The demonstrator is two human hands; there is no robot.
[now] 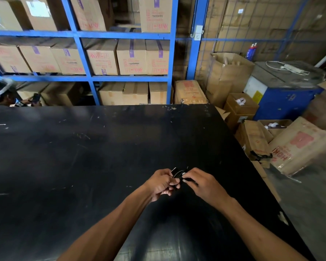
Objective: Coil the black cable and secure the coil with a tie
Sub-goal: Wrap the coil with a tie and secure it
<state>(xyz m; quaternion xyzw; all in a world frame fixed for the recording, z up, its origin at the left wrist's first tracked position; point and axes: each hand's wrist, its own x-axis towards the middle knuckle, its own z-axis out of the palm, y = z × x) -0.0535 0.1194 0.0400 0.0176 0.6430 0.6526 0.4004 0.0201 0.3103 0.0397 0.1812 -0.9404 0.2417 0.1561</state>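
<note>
A small black cable coil (178, 173) is pinched between both hands above the black table (83, 157), right of centre. My left hand (161, 183) grips its left side with curled fingers. My right hand (199, 183) holds the right side, thumb and forefinger on a short black piece at the coil. Most of the cable is hidden by the fingers and blends with the dark tabletop. Whether a tie is on the coil I cannot tell.
Blue racking (87, 34) stacked with cardboard boxes stands behind the table. Open cartons (297, 146) and a blue machine (284, 95) crowd the floor to the right. A person (0, 93) sits at the far left beyond the table edge.
</note>
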